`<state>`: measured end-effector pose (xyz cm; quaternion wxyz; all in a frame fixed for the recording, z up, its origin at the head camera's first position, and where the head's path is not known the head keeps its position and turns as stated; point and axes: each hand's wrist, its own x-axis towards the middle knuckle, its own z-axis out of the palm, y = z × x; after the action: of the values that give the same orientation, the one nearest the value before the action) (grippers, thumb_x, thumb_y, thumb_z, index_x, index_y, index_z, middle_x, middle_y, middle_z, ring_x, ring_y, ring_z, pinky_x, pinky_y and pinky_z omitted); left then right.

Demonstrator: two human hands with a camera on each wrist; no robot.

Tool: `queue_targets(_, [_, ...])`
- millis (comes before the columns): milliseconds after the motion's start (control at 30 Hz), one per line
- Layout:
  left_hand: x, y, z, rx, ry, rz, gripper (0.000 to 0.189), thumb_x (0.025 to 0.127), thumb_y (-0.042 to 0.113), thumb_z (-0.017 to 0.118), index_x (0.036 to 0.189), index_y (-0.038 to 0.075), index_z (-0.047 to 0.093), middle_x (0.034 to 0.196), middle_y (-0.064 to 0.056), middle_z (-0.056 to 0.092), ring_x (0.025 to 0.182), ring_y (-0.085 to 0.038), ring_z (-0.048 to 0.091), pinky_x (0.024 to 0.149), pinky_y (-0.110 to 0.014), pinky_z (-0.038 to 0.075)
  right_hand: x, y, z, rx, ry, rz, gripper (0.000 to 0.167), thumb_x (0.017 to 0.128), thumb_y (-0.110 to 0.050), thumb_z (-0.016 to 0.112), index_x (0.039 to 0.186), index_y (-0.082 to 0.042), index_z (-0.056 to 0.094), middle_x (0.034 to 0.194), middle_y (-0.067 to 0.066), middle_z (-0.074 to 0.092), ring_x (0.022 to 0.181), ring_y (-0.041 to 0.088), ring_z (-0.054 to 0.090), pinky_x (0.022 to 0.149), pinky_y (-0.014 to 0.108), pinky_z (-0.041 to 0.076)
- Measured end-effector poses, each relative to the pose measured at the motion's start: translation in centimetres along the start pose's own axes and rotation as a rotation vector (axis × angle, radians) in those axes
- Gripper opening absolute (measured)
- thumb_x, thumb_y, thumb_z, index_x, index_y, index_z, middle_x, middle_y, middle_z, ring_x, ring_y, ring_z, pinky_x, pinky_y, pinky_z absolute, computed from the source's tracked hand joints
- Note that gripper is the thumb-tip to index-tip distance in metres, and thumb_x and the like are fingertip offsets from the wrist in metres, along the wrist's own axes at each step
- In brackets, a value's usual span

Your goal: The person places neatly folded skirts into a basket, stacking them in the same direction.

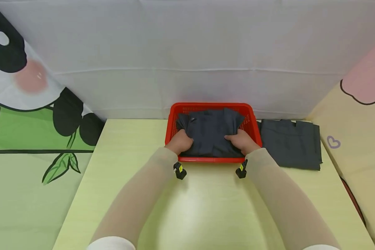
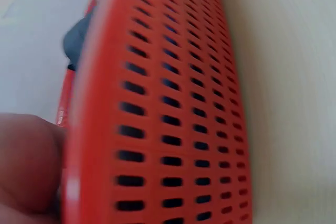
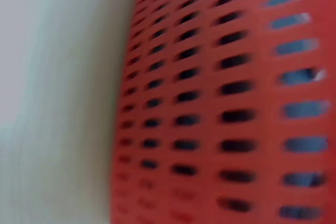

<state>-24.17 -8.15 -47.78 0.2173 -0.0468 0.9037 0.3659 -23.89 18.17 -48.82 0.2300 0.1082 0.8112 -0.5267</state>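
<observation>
Here are both hands, left hand [image 1: 180, 141] and right hand [image 1: 241, 140], pinching the dark garment [image 1: 210, 132] by its sides inside the red basket [image 1: 212, 160]! Beside it, folded clothing [image 1: 292, 144] lies on the tabletop [image 1: 206, 211].

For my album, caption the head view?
Left hand and right hand hold dark cloth in red basket, folded cloth alongside.

Head pic bright w/ soft glare & faint shadows on table [image 1: 187, 208]; wrist pics blurry.
</observation>
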Motion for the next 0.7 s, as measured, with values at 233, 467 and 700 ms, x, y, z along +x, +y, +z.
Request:
queue_targets(233, [1.6,-0.4,1.8,0.186,0.029,-0.013,0.031,0.097,0.014,0.055,0.118,-0.007,0.065,0.114,-0.015,0.067,0.092,-0.029,0.06,0.091,-0.04,0.052,0.7,0.7,0.4,-0.204,0.059,-0.001,0.078,0.103,-0.03,0.06,0.155,0.014,0.022,0.157,0.029,0.034,0.135,0.042,0.042,0.116,0.052,0.035])
queue_targets(467, [1.6,0.3,2.3,0.185,0.033,-0.061,0.032,0.098,0.016,0.056,0.116,-0.007,0.067,0.115,-0.016,0.068,0.093,-0.03,0.062,0.094,-0.042,0.053,0.9,1.0,0.3,-0.272,0.068,-0.018,0.075,0.102,-0.032,0.061,0.151,0.015,0.029,0.152,0.03,0.04,0.133,0.042,0.045,0.115,0.051,0.036])
queue_targets(700, [1.6,-0.1,2.0,0.191,0.051,-0.069,0.036,0.097,0.018,0.057,0.121,-0.007,0.063,0.116,-0.016,0.068,0.096,-0.029,0.063,0.097,-0.043,0.053,1.2,0.8,0.5,-0.279,0.061,-0.035,0.074,0.102,-0.032,0.062,0.15,0.014,0.031,0.151,0.029,0.042,0.132,0.042,0.046,0.115,0.052,0.036])
